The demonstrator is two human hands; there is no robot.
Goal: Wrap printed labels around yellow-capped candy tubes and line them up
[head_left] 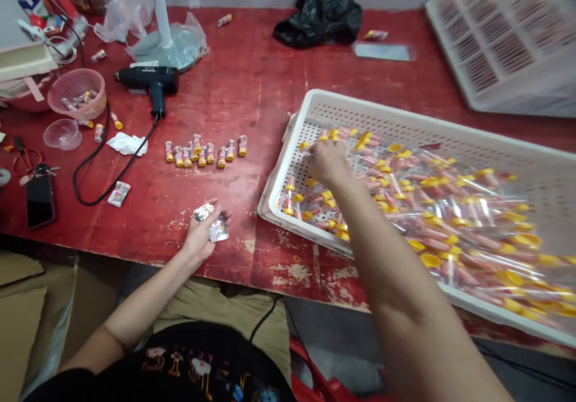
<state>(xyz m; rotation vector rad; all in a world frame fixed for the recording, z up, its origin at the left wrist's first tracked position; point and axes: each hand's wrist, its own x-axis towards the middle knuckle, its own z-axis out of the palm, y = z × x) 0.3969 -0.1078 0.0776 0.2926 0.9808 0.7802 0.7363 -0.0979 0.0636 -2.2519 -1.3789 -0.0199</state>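
Note:
My left hand [201, 234] is by the table's front edge, its fingers closed round small printed wrappers [219, 229]. Over the left end of a white perforated basket [387, 113], my right hand [330, 161] reaches down among small tubes with yellow caps; its fingertips are bent and blurred, and what they hold, if anything, cannot be made out. Many clear-wrapped tubes [432, 186] fill the basket. Left of it, several small yellow-capped bottles [201, 156] stand grouped on the red table [252, 102].
A heat gun [157, 84] with a looped cord lies at the left, near a pink basket [76, 93], a phone [40, 201] and a stack of printed wrappers [119, 194]. Farther back are a stand [167, 45], a black bag [320, 12] and a white divided tray [508, 42].

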